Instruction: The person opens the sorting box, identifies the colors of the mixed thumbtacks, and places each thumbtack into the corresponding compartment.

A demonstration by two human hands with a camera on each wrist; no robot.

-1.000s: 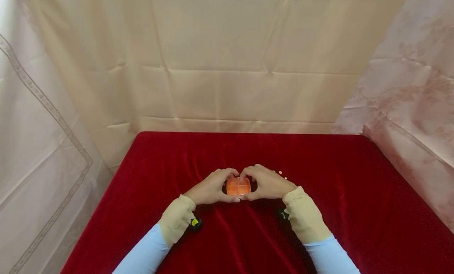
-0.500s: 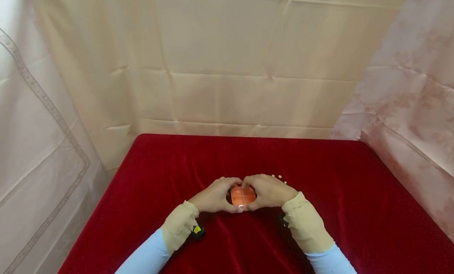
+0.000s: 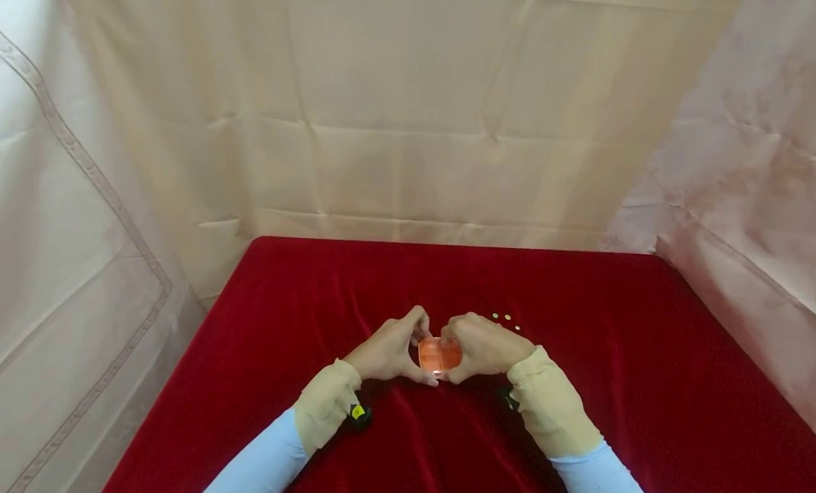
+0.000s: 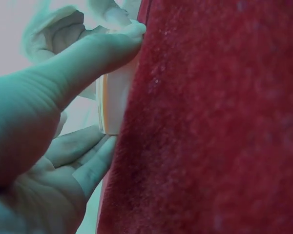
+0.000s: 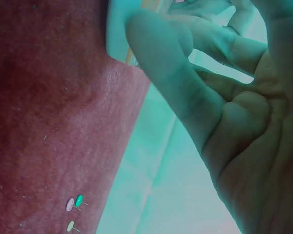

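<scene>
On the red cloth sits a small orange box (image 3: 432, 355), rounded at the corners, with crossing dividers and a clear lid. My left hand (image 3: 387, 348) grips it from the left, its thumb at the near edge and other fingers against the side; its index finger stands raised off the far edge. From the right, my right hand (image 3: 489, 346) holds the box, thumb at the near edge and curled index finger over the top. The left wrist view shows the box's pale side wall (image 4: 118, 100) between thumb and fingers. A corner of the box (image 5: 118, 36) shows in the right wrist view.
Several thumbtacks (image 3: 507, 317) lie beyond the right hand; the right wrist view shows pink, green and pale yellow thumbtacks (image 5: 70, 204). Red velvet cloth (image 3: 306, 287) covers the table. A beige curtain (image 3: 408, 110) hangs behind it, with pale curtains at both sides.
The left index finger has lifted from the box's far edge, and the fingertips that met there now stand apart. Box and hands appear slightly lower and farther right than a second ago.
</scene>
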